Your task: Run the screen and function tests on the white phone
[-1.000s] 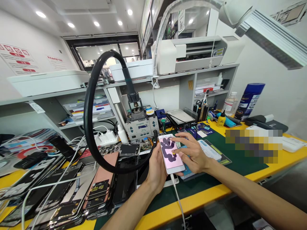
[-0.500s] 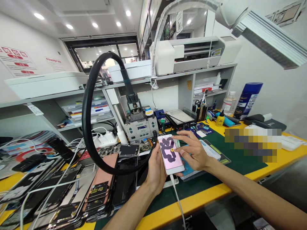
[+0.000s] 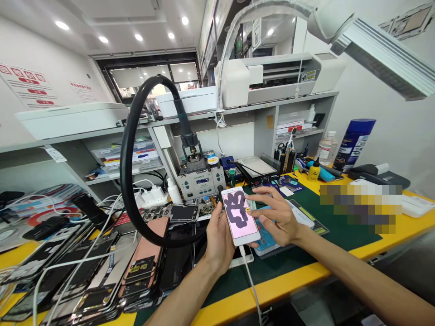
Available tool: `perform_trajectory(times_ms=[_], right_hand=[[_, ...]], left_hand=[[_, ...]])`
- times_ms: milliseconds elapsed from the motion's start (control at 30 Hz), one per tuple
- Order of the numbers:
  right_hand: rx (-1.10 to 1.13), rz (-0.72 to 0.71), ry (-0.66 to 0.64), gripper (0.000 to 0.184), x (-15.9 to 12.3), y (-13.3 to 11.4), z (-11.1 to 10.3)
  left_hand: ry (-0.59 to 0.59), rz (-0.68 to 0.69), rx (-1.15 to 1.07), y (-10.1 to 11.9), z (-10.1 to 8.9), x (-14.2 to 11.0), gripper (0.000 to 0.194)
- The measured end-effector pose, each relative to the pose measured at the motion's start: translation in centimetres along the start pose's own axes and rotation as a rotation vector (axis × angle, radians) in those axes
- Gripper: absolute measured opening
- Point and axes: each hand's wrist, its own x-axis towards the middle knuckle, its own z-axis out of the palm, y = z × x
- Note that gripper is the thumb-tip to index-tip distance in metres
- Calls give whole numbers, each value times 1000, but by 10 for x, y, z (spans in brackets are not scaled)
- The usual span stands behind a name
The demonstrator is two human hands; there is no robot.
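Note:
A white smartphone (image 3: 240,222) is held up and tilted in my left hand (image 3: 218,237), whose fingers wrap round its back and edge. Its lit screen is pink with a dark, thick winding trail and a small yellow spot at the right side. A white charging cable (image 3: 249,276) is plugged into the phone's bottom end and hangs over the table edge. My right hand (image 3: 280,215) has its fingers spread, with a fingertip at the screen's right side by the yellow spot. Beneath the hands lie a blue pad (image 3: 267,244) and another white-framed phone (image 3: 249,259).
Stacks of phone parts (image 3: 139,271) cover the left of the bench. A black hose (image 3: 124,172) arches up from the hot-air station (image 3: 204,181). A green mat (image 3: 343,226) lies on the yellow table. Right stand a yellow bottle (image 3: 313,172) and a blue spray can (image 3: 355,142). A lamp (image 3: 384,54) hangs above.
The dark trail and yellow spot on the screen have shifted slightly, with my right fingertip still at the spot. The phone has moved a little left and up; the view has shifted slightly.

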Motion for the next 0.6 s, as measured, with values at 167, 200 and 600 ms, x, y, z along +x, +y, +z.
perform_trajectory(times_ms=[167, 200, 600], right_hand=[[21, -11, -12, 26, 0, -4, -1], [24, -7, -16, 26, -1, -5, -1], [42, -17, -57, 25, 0, -10, 0]], left_hand=[[-7, 30, 9, 2, 0, -1, 66], [-5, 33, 13, 2, 0, -1, 66], [-3, 72, 1, 4, -2, 3, 65]])
